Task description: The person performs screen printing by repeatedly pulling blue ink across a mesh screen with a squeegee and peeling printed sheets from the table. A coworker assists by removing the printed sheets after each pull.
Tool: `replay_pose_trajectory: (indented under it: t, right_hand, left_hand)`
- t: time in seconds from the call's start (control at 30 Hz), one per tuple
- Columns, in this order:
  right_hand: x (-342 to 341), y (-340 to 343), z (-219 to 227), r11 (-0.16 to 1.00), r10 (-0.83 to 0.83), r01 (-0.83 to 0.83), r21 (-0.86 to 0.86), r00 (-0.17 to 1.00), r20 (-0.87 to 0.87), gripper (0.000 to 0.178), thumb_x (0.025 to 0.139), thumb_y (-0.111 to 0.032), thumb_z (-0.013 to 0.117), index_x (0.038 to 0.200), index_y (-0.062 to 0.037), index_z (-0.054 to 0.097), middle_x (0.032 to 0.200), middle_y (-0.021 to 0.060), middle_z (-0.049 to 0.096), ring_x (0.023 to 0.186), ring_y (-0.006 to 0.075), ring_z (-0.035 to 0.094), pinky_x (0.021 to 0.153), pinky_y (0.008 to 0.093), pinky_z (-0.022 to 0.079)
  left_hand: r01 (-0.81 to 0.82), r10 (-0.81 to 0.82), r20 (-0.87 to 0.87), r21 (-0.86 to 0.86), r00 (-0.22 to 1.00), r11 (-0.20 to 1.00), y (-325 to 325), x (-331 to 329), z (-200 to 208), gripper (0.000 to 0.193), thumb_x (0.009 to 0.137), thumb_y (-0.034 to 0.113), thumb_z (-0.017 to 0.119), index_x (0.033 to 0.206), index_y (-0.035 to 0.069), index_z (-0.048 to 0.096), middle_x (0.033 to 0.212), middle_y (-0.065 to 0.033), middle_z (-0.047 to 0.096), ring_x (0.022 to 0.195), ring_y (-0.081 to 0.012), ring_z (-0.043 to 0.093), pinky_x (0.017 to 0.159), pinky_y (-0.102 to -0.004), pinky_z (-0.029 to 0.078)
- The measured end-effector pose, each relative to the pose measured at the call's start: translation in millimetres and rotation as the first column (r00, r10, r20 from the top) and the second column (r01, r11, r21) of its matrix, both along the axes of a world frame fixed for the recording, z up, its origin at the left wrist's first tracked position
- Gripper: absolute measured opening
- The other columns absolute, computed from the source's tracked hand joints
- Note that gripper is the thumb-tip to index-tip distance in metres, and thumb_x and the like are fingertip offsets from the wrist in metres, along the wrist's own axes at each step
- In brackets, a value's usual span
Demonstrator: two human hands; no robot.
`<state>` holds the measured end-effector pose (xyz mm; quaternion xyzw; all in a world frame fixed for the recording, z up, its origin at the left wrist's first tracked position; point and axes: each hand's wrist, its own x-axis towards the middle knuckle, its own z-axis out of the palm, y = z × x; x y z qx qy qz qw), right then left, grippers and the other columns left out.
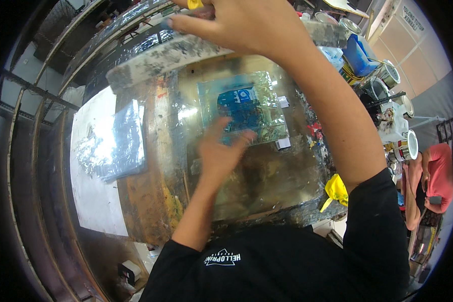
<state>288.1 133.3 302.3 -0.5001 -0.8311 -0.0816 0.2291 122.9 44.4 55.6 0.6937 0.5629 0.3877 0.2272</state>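
Observation:
My left hand (221, 151), smeared by motion, hovers over a clear plastic sheet (214, 90) with its fingers apart and nothing seen in them. The sheet bears a dark blue printed patch (241, 113) and lies on a glossy, stained board (267, 181). White tabs (283, 144) show at its right side. Stretched across to the far edge is my right arm, with my right hand (231, 25) closed on something I cannot make out, cut off by the view's top. A yellow bit (194, 4) shows by its fingers. Below it runs a stained grey frame bar (161, 60).
A stack of clear plastic sheets (123, 136) rests on white paper (100, 211) at the left. Several paint cans (387, 75) line the right side beside a blue container (361, 55). A yellow wad (335, 190) sits at the table's right edge. Another person (435, 171) is at far right.

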Motion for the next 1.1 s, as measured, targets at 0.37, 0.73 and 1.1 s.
replay_pose_trajectory:
  t: [0.37,0.73,1.1]
  right_hand:
    - [20.7,-60.2,-166.9,0.904,0.136,-0.094,-0.417,0.988,0.074,0.035,0.085,-0.017,0.068,0.118,-0.0071,0.064,0.095,0.0157,0.071,0.094,0.0413,0.069,0.087,0.0555,0.053]
    - [-5.8,-131.1,-239.1,0.908,-0.069,0.139,-0.394,0.98,0.186,0.038,0.084,-0.016,0.075,0.121,-0.0157,0.065,0.103,0.0065,0.07,0.1,0.0286,0.069,0.091,0.0519,0.044]
    - [-5.4,-33.4,-266.4,0.984,-0.089,0.104,-0.143,0.99,0.106,0.029,0.086,-0.012,0.074,0.112,-0.0172,0.066,0.098,0.005,0.066,0.095,0.0287,0.067,0.089,0.0532,0.041]
  left_hand:
    - [-0.04,0.164,0.34,-0.345,0.926,0.938,-40.3,-100.5,-5.6,0.075,0.069,0.031,0.102,0.13,0.001,0.069,0.107,-0.0104,0.075,0.102,-0.0245,0.072,0.092,-0.0369,0.056]
    - [-0.206,0.19,-0.25,-0.04,0.95,0.978,-49.6,-109.2,-61.7,0.086,0.053,0.043,0.103,0.122,0.003,0.071,0.113,-0.0106,0.054,0.111,-0.0328,0.056,0.093,-0.0452,0.049]
    - [-0.188,0.167,-0.253,-0.063,0.953,0.98,-48.2,-110.3,-55.0,0.081,0.051,0.038,0.103,0.118,0.003,0.072,0.107,-0.0118,0.055,0.105,-0.0336,0.056,0.09,-0.0454,0.048]
